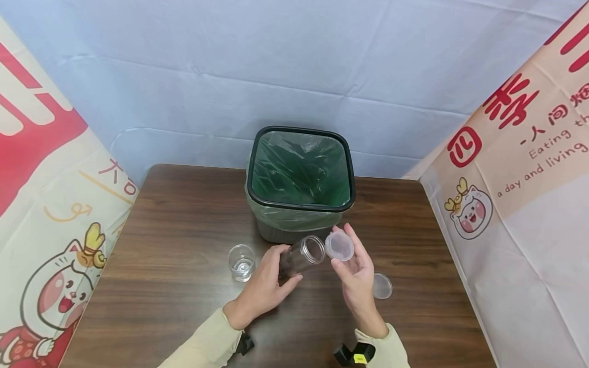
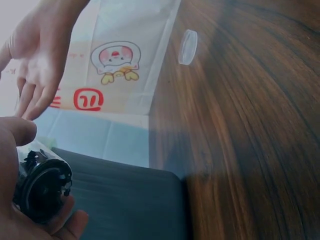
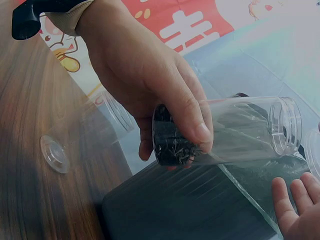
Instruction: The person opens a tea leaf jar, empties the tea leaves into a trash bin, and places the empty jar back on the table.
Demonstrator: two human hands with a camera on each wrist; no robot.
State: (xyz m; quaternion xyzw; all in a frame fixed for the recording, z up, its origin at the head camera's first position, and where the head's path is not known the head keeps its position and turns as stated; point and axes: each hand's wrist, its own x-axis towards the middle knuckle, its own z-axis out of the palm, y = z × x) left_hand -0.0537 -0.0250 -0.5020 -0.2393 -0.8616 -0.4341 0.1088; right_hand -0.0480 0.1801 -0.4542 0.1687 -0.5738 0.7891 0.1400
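Note:
My left hand [image 1: 267, 286] grips a clear plastic jar [image 1: 301, 254], tilted with its uncapped mouth toward the right hand. Dark, leaf-like dry bits [image 3: 172, 142] lie at the jar's base end in the right wrist view. Between thumb and fingers, my right hand [image 1: 356, 276] pinches a translucent round lid [image 1: 339, 246] just beside the jar's mouth. In the left wrist view the jar's dark base [image 2: 45, 192] faces the camera, while the right hand [image 2: 42, 55] hangs beyond it, its lid out of sight there.
Behind the hands, a grey trash bin [image 1: 280, 234] with a black rim and green liner stands on the wooden table [image 1: 184, 220]. A second clear jar [image 1: 241, 262] stands uncapped to the left. Another round lid [image 1: 382, 286] lies right of the right hand. Printed cloths hang at both sides.

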